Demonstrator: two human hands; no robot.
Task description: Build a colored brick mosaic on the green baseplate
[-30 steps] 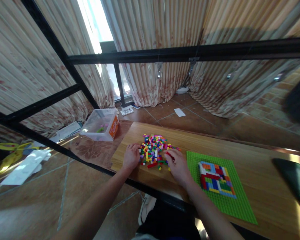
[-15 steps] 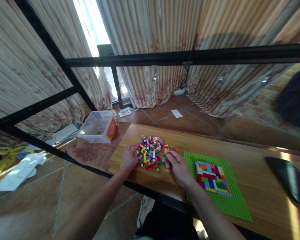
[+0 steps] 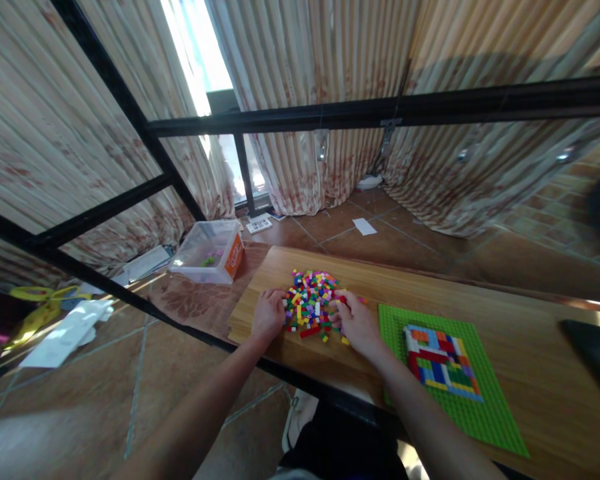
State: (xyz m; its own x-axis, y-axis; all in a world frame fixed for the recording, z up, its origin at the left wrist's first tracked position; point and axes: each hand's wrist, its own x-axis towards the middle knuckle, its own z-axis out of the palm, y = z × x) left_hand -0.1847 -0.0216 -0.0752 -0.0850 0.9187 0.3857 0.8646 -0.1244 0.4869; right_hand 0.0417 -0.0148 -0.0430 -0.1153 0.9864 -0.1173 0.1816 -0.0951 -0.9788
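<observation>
Since the bricks lie heaped on the table, the curled left hand and right hand flank them, seemingly for easy reach, though whether either grips one cannot be told.

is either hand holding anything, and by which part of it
Cannot tell: the right hand is at the brick pile, but any grip is too small to make out; the left hand shows no clear hold.

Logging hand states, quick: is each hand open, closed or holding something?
Left hand: curled beside the brick pile; any hold cannot be told.
Right hand: bent at the pile's right side; any hold cannot be told.
</observation>
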